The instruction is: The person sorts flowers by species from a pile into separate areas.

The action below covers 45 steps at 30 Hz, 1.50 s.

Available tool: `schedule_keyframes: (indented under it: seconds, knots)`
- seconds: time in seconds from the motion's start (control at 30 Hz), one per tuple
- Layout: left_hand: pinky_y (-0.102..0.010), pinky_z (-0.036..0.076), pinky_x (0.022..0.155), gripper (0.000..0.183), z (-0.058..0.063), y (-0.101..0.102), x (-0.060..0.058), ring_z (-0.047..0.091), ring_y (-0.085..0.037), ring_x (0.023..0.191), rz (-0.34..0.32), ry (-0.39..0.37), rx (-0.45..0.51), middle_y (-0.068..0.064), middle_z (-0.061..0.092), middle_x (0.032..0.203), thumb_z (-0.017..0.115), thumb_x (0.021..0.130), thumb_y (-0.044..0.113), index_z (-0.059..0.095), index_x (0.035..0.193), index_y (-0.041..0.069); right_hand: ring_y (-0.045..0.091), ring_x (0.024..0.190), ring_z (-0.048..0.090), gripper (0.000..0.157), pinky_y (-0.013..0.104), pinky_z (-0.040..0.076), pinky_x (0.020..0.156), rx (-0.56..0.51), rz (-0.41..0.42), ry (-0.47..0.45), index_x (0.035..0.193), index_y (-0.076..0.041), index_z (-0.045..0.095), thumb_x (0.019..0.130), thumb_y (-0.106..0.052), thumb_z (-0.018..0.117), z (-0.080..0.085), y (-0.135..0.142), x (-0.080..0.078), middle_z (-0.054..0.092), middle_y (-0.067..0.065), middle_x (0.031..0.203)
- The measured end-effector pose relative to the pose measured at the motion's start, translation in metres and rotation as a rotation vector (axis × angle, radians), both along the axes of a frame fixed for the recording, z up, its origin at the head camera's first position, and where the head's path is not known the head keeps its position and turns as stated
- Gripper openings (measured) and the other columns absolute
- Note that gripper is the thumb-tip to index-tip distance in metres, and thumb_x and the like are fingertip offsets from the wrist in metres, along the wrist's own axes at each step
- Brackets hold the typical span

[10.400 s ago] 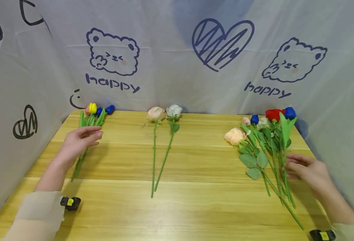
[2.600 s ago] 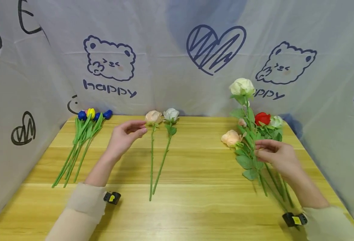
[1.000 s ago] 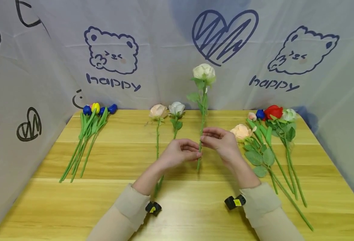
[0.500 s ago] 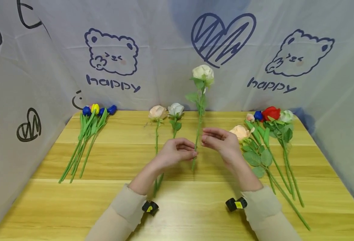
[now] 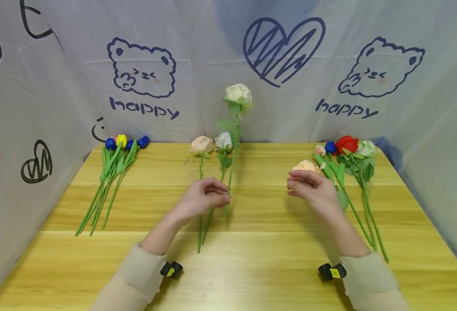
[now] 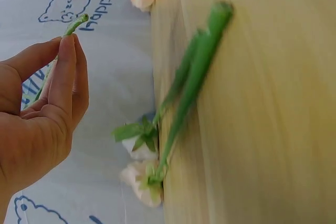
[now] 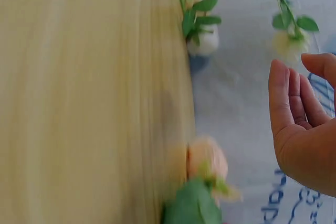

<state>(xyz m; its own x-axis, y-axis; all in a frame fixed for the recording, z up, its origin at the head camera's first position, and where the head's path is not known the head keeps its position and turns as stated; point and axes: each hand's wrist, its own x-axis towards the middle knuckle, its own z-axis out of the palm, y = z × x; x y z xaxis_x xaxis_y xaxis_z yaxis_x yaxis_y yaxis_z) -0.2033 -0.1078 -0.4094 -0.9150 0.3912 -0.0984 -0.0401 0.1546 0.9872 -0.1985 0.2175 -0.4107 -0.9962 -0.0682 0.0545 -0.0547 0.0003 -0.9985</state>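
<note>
Slants both forearms inward above the smooth, wood-grained counter. Pinches the thin green stem of a creamy, ruffled rose near its lower end, between thumb and fingertips of the left hand, holding it up before the pale cloth backdrop, tilted slightly rightward, just beside a white rose in the head view. Holds the right hand well away, near a peach rose, with thumb and loosely curved fingers apart.
</note>
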Motion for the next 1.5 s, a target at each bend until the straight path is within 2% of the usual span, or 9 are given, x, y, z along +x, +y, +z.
schedule_keyframes:
  seconds: [0.23, 0.33, 0.5, 0.7, 0.93, 1.1, 1.33, 1.43, 1.5]
  knots:
    - [-0.048, 0.063, 0.090, 0.031, -0.001, -0.029, 0.005, 0.071, -0.038, 0.099, 0.009, 0.004, -0.129, -0.017, 0.071, 0.105, 0.071, 0.098, 0.006, 0.063, 0.123, -0.010, 0.015, 0.094, 0.073, 0.030, 0.031, 0.065, 0.083, 0.040, -0.066, -0.012, 0.125, -0.002, 0.068, 0.097, -0.010, 0.075, 0.000, 0.050, 0.011, 0.072, 0.001, 0.105]
    - [-0.045, 0.064, 0.090, 0.031, -0.003, -0.040, 0.004, 0.072, -0.037, 0.098, 0.005, -0.014, -0.162, -0.018, 0.069, 0.105, 0.071, 0.098, 0.006, 0.062, 0.122, -0.011, 0.013, 0.092, 0.073, 0.025, 0.029, 0.065, 0.081, 0.014, -0.086, -0.003, 0.121, -0.008, 0.071, 0.097, -0.009, 0.076, -0.003, 0.078, 0.016, 0.073, -0.002, 0.103]
    - [-0.042, 0.065, 0.088, 0.025, -0.005, -0.053, 0.004, 0.071, -0.025, 0.089, 0.015, -0.085, -0.206, -0.017, 0.066, 0.101, 0.068, 0.098, 0.001, 0.060, 0.119, -0.012, 0.010, 0.085, 0.074, 0.021, 0.024, 0.064, 0.075, -0.005, -0.100, 0.010, 0.115, -0.017, 0.075, 0.098, -0.004, 0.072, -0.008, 0.121, 0.023, 0.074, -0.005, 0.100]
    - [-0.039, 0.065, 0.082, 0.023, -0.010, -0.057, 0.003, 0.069, -0.021, 0.082, 0.022, -0.142, -0.236, -0.017, 0.065, 0.097, 0.067, 0.098, -0.002, 0.059, 0.117, -0.013, 0.009, 0.084, 0.074, 0.021, 0.025, 0.065, 0.075, -0.026, -0.128, -0.063, 0.112, -0.018, 0.077, 0.099, -0.003, 0.070, -0.011, 0.159, 0.032, 0.076, -0.007, 0.100]
    - [-0.035, 0.066, 0.079, 0.020, -0.015, -0.054, -0.001, 0.070, -0.020, 0.082, 0.050, -0.165, -0.263, -0.016, 0.064, 0.095, 0.066, 0.098, -0.005, 0.059, 0.115, -0.013, 0.010, 0.085, 0.075, 0.023, 0.025, 0.065, 0.075, -0.022, -0.132, -0.141, 0.109, -0.023, 0.078, 0.101, -0.004, 0.067, -0.014, 0.184, 0.038, 0.076, -0.009, 0.100]
    - [-0.035, 0.066, 0.081, 0.021, -0.020, -0.052, -0.005, 0.071, -0.021, 0.084, 0.037, -0.185, -0.261, -0.017, 0.064, 0.097, 0.067, 0.098, -0.004, 0.060, 0.115, -0.013, 0.010, 0.083, 0.076, 0.026, 0.024, 0.064, 0.074, -0.038, -0.131, -0.204, 0.103, -0.026, 0.078, 0.102, -0.003, 0.066, -0.021, 0.198, 0.037, 0.076, -0.008, 0.096]
    - [-0.036, 0.065, 0.083, 0.023, -0.027, -0.055, -0.011, 0.072, -0.020, 0.086, 0.021, -0.215, -0.243, -0.016, 0.068, 0.099, 0.072, 0.096, -0.002, 0.062, 0.115, -0.012, 0.007, 0.086, 0.075, 0.026, 0.025, 0.064, 0.075, 0.086, -0.063, -0.302, 0.103, -0.031, 0.074, 0.102, -0.006, 0.067, -0.032, 0.209, 0.030, 0.077, -0.012, 0.096]
    - [-0.036, 0.065, 0.085, 0.024, -0.030, -0.059, -0.013, 0.073, -0.020, 0.087, 0.010, -0.223, -0.243, -0.015, 0.071, 0.099, 0.074, 0.095, 0.001, 0.064, 0.114, -0.011, 0.002, 0.089, 0.073, 0.020, 0.023, 0.064, 0.078, 0.226, -0.036, -0.332, 0.119, -0.023, 0.069, 0.102, -0.013, 0.070, -0.035, 0.209, 0.026, 0.072, -0.023, 0.100]
    - [-0.036, 0.065, 0.086, 0.025, -0.032, -0.061, -0.015, 0.074, -0.020, 0.088, 0.004, -0.229, -0.240, -0.013, 0.073, 0.098, 0.076, 0.095, 0.003, 0.066, 0.114, -0.010, -0.002, 0.090, 0.072, 0.035, 0.023, 0.063, 0.080, 0.311, -0.025, -0.344, 0.133, -0.011, 0.062, 0.101, -0.017, 0.072, -0.036, 0.208, 0.022, 0.069, -0.028, 0.102]
